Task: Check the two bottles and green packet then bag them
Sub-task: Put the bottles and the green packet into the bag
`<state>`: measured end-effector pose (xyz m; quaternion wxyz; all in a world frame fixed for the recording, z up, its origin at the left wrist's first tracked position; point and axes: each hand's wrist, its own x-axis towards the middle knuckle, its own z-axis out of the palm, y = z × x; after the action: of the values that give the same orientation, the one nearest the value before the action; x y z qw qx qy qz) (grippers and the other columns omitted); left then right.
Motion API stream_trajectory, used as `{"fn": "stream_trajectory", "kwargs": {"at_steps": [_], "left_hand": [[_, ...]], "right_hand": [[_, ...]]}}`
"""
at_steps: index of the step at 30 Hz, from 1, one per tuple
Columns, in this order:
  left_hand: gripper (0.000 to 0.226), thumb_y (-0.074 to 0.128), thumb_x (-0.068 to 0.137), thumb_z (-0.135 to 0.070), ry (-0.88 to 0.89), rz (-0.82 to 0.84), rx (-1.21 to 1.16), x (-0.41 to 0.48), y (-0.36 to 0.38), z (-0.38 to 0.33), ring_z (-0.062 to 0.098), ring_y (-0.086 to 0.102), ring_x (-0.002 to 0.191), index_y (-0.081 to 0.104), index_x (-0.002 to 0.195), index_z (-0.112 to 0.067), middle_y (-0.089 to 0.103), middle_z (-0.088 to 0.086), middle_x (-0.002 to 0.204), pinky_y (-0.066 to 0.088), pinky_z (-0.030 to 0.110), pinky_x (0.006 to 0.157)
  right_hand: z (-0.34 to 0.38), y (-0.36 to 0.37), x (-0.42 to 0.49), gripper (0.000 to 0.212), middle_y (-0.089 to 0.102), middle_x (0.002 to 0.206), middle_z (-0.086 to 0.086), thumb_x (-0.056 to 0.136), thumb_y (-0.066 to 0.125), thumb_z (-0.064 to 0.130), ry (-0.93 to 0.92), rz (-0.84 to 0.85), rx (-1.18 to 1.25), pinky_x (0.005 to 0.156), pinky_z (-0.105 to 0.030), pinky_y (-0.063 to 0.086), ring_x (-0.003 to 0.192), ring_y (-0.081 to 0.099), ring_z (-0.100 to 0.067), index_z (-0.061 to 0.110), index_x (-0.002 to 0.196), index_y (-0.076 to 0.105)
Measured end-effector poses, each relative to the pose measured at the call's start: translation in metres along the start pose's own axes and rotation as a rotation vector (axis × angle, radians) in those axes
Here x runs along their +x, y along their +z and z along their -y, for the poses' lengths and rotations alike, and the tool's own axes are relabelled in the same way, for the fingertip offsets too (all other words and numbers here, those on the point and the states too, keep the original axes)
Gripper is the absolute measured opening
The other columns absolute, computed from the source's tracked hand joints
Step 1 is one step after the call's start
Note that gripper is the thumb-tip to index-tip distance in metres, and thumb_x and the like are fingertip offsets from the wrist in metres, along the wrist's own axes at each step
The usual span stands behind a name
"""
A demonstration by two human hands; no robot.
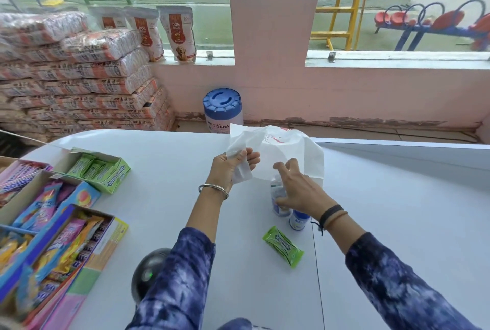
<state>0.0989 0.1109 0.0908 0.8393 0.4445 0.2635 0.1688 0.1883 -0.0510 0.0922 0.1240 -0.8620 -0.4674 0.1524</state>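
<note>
Table (169,197) was plain white, by a pink wall (344,96). Left hand (230,167) pinched the bag (291,149) edge; right hand (297,191) gripped one bottle (277,198), the other bottle (298,221) and green packet (283,246) just behind it.

- First bottle (278,198): small, clear-bodied with a white and blue label, upright at the mouth of the bag; largely covered, so whether it is lifted off the table cannot be told
- Second bottle (299,220): white with a blue band, upright on the table, just beside the first, nearer the camera
- Green packet (283,246): bright green wrapper with printed lettering, lying flat and skewed, near the second bottle
- Bag (289,152): white, crumpled, mouth held open above the table
</note>
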Motion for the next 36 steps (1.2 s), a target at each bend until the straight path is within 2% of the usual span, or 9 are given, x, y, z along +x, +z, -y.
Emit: {"fn": "stream_trajectory", "kwargs": {"at_steps": [5, 9, 12, 16, 21, 26, 29, 32, 36], "left_hand": [[0.013, 0.054, 0.089, -0.01, 0.001, -0.022, 0.045, -0.001, -0.002, 0.002, 0.018, 0.073, 0.073, 0.065, 0.093, -0.004, 0.077, 0.003, 0.076, 0.059, 0.024, 0.065], [0.013, 0.053, 0.09, -0.009, 0.019, -0.032, 0.067, -0.004, -0.001, 0.005, 0.016, 0.072, 0.067, 0.064, 0.089, -0.004, 0.076, 0.003, 0.071, 0.059, 0.023, 0.063], [0.014, 0.051, 0.09, -0.007, 0.015, -0.037, 0.083, -0.008, -0.002, 0.007, 0.015, 0.071, 0.06, 0.063, 0.086, -0.004, 0.075, 0.002, 0.065, 0.059, 0.022, 0.062], [0.015, 0.051, 0.09, -0.006, 0.009, -0.048, 0.141, -0.008, -0.008, 0.009, 0.014, 0.07, 0.057, 0.064, 0.082, -0.004, 0.074, 0.001, 0.061, 0.057, 0.022, 0.058], [0.013, 0.053, 0.088, -0.004, 0.053, -0.076, 0.162, -0.01, -0.015, 0.012, 0.016, 0.071, 0.063, 0.065, 0.083, -0.003, 0.075, 0.002, 0.063, 0.059, 0.023, 0.067], [0.011, 0.054, 0.088, -0.004, 0.055, -0.099, 0.109, -0.014, -0.013, 0.009, 0.014, 0.071, 0.062, 0.063, 0.091, 0.001, 0.075, 0.001, 0.063, 0.058, 0.02, 0.06], [0.012, 0.058, 0.087, -0.009, 0.044, -0.141, 0.07, -0.017, -0.013, 0.008, 0.016, 0.07, 0.06, 0.065, 0.084, 0.0, 0.074, 0.002, 0.062, 0.059, 0.023, 0.061], [0.015, 0.064, 0.083, -0.016, 0.027, -0.218, 0.061, -0.021, -0.014, 0.01, 0.016, 0.069, 0.057, 0.066, 0.08, -0.001, 0.073, 0.004, 0.062, 0.059, 0.026, 0.063], [0.014, 0.065, 0.083, -0.017, 0.018, -0.258, 0.059, -0.024, -0.016, 0.014, 0.017, 0.069, 0.056, 0.066, 0.076, -0.004, 0.073, 0.002, 0.059, 0.059, 0.027, 0.064]], "right_hand": [[0.004, -0.041, -0.017, 0.058, 0.051, 0.11, -0.005, 0.07, 0.071, 0.031, -0.048, -0.035, 0.09, 0.071, -0.038, 0.051, 0.086, 0.055, -0.027, 0.019, 0.119, 0.043], [0.006, -0.068, -0.007, 0.057, 0.051, 0.102, 0.001, 0.068, 0.076, 0.027, -0.024, -0.339, 0.221, 0.06, -0.028, 0.039, 0.078, 0.051, -0.021, 0.013, 0.115, 0.047], [0.004, -0.053, 0.025, 0.051, 0.055, 0.101, -0.006, 0.068, 0.075, 0.02, 0.085, -0.414, 0.197, 0.06, -0.028, 0.035, 0.078, 0.052, -0.026, 0.008, 0.108, 0.045], [-0.004, -0.017, 0.058, 0.045, 0.06, 0.103, -0.015, 0.07, 0.071, 0.016, 0.154, -0.342, 0.05, 0.059, -0.033, 0.038, 0.09, 0.059, -0.037, 0.006, 0.105, 0.044], [-0.009, -0.005, 0.056, 0.042, 0.058, 0.112, -0.015, 0.076, 0.069, 0.021, 0.151, -0.265, 0.063, 0.071, -0.039, 0.047, 0.099, 0.057, -0.037, 0.007, 0.11, 0.047], [-0.002, -0.023, 0.009, 0.045, 0.055, 0.114, -0.011, 0.077, 0.068, 0.034, 0.13, -0.323, -0.059, 0.078, -0.038, 0.043, 0.104, 0.053, -0.034, 0.011, 0.113, 0.052], [0.0, -0.022, -0.031, 0.062, 0.05, 0.115, -0.005, 0.068, 0.069, 0.055, 0.338, 0.045, -0.194, 0.083, -0.038, 0.042, 0.111, 0.047, -0.029, 0.018, 0.113, 0.049], [-0.002, -0.008, -0.052, 0.037, 0.056, 0.114, -0.009, 0.076, 0.065, 0.029, 0.396, 0.208, -0.062, 0.067, -0.031, 0.037, 0.091, 0.052, -0.03, 0.013, 0.105, 0.051], [0.01, -0.016, -0.054, 0.03, 0.056, 0.105, -0.013, 0.074, 0.063, 0.018, 0.322, 0.008, 0.055, 0.065, -0.029, 0.037, 0.09, 0.056, -0.033, 0.01, 0.103, 0.057]]}}
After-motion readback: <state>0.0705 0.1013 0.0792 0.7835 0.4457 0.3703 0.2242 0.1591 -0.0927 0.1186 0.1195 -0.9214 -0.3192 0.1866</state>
